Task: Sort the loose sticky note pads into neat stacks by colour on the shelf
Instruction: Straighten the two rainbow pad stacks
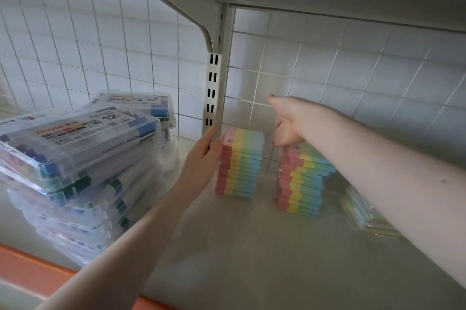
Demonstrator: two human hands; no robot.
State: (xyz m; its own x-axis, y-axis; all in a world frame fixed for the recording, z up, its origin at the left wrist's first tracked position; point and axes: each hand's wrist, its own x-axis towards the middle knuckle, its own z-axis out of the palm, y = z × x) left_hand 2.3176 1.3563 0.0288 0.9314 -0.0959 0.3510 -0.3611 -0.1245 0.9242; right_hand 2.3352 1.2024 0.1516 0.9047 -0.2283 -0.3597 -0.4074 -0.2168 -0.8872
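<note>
Two stacks of striped sticky note pads, pink, yellow, green and blue, stand at the back of the shelf. The left stack (240, 163) is even. My left hand (201, 158) lies flat against its left side, fingers straight, holding nothing. The right stack (302, 181) is stepped and uneven. My right hand (287, 125) rests on its top with fingers spread and thumb raised; whether it grips the top pad is unclear. More wrapped pads (365, 216) lie loose at the right, partly hidden behind my right forearm.
Clear plastic marker cases (75, 158) are piled high at the left of the shelf (239, 246). A slotted metal upright (213, 92) and a wire grid back panel (327, 70) stand behind. An upper shelf hangs close overhead. An orange strip (30, 272) edges the shelf front.
</note>
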